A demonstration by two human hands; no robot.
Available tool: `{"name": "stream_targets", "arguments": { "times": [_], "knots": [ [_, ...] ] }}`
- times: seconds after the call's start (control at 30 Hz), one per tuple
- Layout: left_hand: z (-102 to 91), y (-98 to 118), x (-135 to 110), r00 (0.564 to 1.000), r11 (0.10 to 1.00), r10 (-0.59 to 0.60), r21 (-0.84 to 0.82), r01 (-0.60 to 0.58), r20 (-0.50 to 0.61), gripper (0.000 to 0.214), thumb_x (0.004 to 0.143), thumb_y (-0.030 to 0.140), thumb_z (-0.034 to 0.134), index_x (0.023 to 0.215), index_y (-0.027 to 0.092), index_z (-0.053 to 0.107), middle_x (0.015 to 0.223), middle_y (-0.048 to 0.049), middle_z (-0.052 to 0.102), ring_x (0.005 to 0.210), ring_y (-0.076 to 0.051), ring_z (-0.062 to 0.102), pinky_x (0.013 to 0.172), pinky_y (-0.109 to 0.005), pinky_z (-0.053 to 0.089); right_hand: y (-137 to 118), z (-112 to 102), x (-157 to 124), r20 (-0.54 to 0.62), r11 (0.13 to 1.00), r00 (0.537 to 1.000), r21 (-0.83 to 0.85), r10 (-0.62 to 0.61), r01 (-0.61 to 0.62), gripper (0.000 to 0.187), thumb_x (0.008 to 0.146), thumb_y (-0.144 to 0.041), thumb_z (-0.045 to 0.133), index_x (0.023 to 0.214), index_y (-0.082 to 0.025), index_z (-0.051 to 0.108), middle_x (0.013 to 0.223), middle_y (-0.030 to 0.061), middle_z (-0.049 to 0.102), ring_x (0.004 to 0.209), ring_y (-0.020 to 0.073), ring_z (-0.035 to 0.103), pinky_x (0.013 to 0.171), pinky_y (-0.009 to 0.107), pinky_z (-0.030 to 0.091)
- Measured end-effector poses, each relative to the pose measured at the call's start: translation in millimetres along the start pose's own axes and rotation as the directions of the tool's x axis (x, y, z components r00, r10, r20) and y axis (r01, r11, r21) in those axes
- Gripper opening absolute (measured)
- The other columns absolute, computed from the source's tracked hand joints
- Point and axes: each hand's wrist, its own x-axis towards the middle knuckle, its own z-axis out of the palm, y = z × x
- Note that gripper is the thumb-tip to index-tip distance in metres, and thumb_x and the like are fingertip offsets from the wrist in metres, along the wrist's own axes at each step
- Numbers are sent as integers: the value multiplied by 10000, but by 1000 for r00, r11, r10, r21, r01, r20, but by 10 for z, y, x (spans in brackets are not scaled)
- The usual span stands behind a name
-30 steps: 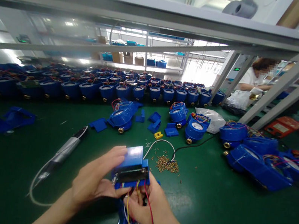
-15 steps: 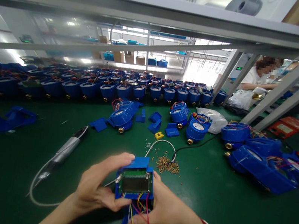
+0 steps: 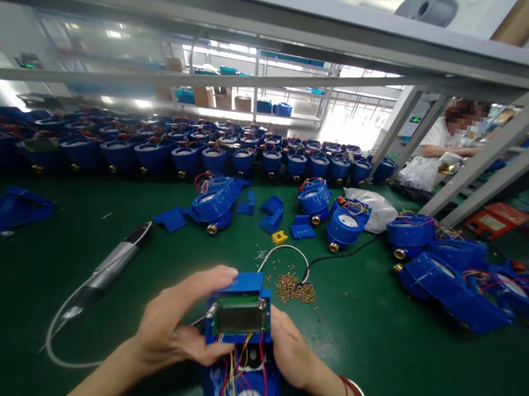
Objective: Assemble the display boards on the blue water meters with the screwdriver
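My left hand [image 3: 176, 315] is closed round the left side of a blue plastic housing, thumb at its lower edge and fingers over its top. In that housing sits a green circuit board with a dark display [image 3: 241, 320]. Red, yellow and white wires run from it down to a blue water meter [image 3: 246, 381] with a round white dial. My right hand [image 3: 292, 351] grips the right side where housing and meter meet, its fingertips hidden behind. Beyond my hands lies a heap of small brass screws [image 3: 296, 290]. Left of them rests a corded electric screwdriver [image 3: 108, 266].
Rows of blue meters [image 3: 215, 159] line the bench's far side, under a grey metal frame [image 3: 254, 17]. Several more meters [image 3: 452, 287] lie at right. Blue plastic covers [image 3: 271, 216] and a yellow part [image 3: 279, 237] lie mid-bench. A person [image 3: 450, 134] sits far right.
My right thumb has moved off the wires to the side, showing more of the meter's dial. My left hand keeps its hold on the housing. The view has shifted slightly.
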Motion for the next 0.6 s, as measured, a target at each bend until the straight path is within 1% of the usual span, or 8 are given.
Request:
{"name": "stream_targets", "arguments": {
  "times": [0.07,0.13,0.23,0.3,0.33,0.43,0.5,0.6],
  "knots": [
    [9,-31,-20,1000,1000,4,2,-4,10,731,594,331,785,1231,147,476,1121,-145,642,1033,-258,629,927,-363,518,-51,-30,49,48,989,999,148,-13,6,442,916,-454,335,1014,-157,649,1055,93,627,996,243,536,907,382,424],
    [-7,-62,-61,1000,1000,1,-2,-1,12,719,607,332,780,1231,143,478,1129,-149,637,1043,-259,623,928,-366,518,-109,-51,86,137,969,990,247,-22,-12,390,864,-440,453,1050,-153,641,1109,83,607,1014,242,529,901,365,433],
    [-54,-95,-134,1000,1000,-9,-12,9,7,717,612,314,782,1237,134,480,1163,-163,618,1075,-273,604,935,-386,514,-180,-40,138,266,970,963,242,-40,-26,340,863,-377,499,1072,-145,631,1074,74,613,974,215,543,874,341,452],
    [-85,-103,-170,1000,1000,-13,-18,13,2,721,607,298,789,1236,126,483,1175,-172,610,1082,-277,600,938,-389,512,-194,-24,175,325,975,945,219,-40,-35,323,870,-334,521,1110,-136,606,1049,74,619,955,200,558,881,340,454],
    [-100,-102,-180,1000,1000,-12,-20,12,-3,722,604,299,792,1233,122,485,1173,-176,610,1079,-278,602,936,-388,513,-187,-21,193,348,971,937,235,-42,-44,330,864,-317,545,1135,-133,588,1052,76,619,953,196,566,891,344,453],
    [-141,-76,-179,999,1000,0,-11,0,-36,711,605,301,793,1218,111,489,1149,-184,624,1059,-281,616,923,-391,524,-125,-40,234,385,921,921,377,-65,-93,382,837,-287,615,1180,-133,549,1088,85,618,976,190,583,926,351,441],
    [-164,-46,-155,998,1000,15,-3,-15,-58,697,611,291,791,1212,110,487,1132,-184,635,1049,-285,624,919,-401,529,-76,-63,251,384,888,921,445,-72,-116,393,837,-264,622,1197,-133,534,1120,95,613,1008,188,581,940,350,434],
    [-189,-3,-106,996,999,52,0,-52,-75,680,625,304,789,1204,112,490,1111,-180,648,1030,-279,637,910,-397,537,-49,-74,268,382,905,922,411,-63,-109,396,810,-211,650,1185,-133,551,1131,90,620,1027,184,580,938,332,437]
  ]
}}
